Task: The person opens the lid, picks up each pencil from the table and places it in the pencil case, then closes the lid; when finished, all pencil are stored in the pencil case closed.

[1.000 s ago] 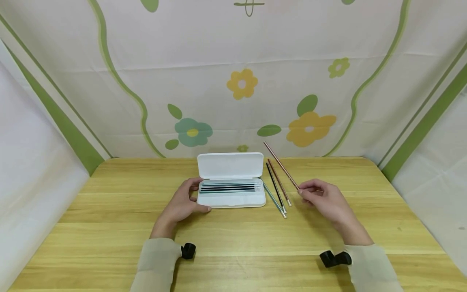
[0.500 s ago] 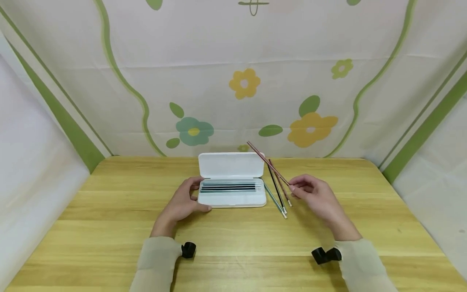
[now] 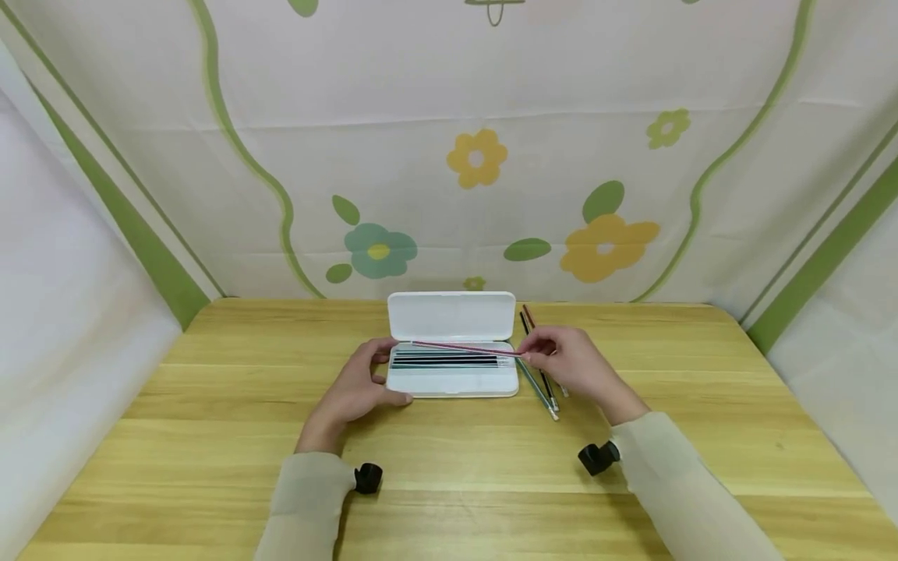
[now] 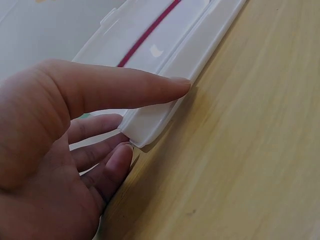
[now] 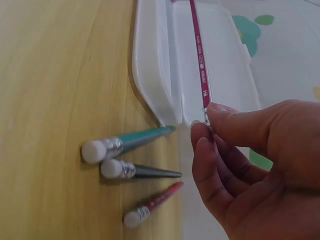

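Observation:
A white pencil case [image 3: 452, 383] lies with its lid [image 3: 451, 315] raised, several teal and black pencils [image 3: 445, 361] in a row inside. My left hand [image 3: 358, 386] holds the case's left end, thumb along the front edge and fingers at the end wall. Between thumb and fingertips, my right hand [image 3: 571, 362] pinches a dark red pencil [image 5: 200, 55] near its eraser end. That pencil stretches leftward over the back part of the case; whether it touches the case, I cannot tell.
Right of the case lie a teal pencil [image 5: 135, 140], a black pencil [image 5: 150, 173] and a red pencil [image 5: 160, 200], erasers towards me. They rest on a wooden table [image 3: 456, 483]. A flowered cloth [image 3: 449, 218] hangs behind the table's far edge.
My right hand has moved left with the red pencil, which swings from a slant to nearly level over the case. The left hand stays at the case.

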{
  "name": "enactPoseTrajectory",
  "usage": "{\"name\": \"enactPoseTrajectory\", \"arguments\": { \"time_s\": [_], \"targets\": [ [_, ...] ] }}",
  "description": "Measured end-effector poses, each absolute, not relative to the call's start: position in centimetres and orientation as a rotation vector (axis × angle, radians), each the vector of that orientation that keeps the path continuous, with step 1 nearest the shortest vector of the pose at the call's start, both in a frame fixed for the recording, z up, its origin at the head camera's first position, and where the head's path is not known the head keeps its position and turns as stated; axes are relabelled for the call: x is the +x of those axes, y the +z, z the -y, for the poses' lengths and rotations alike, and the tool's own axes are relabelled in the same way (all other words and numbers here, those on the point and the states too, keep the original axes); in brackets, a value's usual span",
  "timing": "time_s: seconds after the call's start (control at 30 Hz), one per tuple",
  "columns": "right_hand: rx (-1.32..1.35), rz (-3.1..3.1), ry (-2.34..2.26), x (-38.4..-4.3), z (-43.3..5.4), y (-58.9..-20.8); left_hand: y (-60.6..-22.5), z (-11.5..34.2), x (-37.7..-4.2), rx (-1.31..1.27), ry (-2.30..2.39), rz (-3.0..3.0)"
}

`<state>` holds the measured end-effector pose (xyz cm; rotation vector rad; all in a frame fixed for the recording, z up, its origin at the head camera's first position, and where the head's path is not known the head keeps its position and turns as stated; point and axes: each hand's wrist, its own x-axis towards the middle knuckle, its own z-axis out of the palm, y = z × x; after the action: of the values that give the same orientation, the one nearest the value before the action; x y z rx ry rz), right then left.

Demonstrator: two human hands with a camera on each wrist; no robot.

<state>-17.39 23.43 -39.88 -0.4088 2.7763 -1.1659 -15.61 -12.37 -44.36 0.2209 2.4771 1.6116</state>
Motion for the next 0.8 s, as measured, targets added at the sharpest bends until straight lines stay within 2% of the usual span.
{"name": "enactPoseTrajectory", "arguments": {
  "time_s": [0.8],
  "targets": [
    [-0.505, -2.757, -1.129, -19.2, -20.2, -41.5, -44.3, 12.4, -15.7, 0.227, 1.593, -2.489]
  ]
}}
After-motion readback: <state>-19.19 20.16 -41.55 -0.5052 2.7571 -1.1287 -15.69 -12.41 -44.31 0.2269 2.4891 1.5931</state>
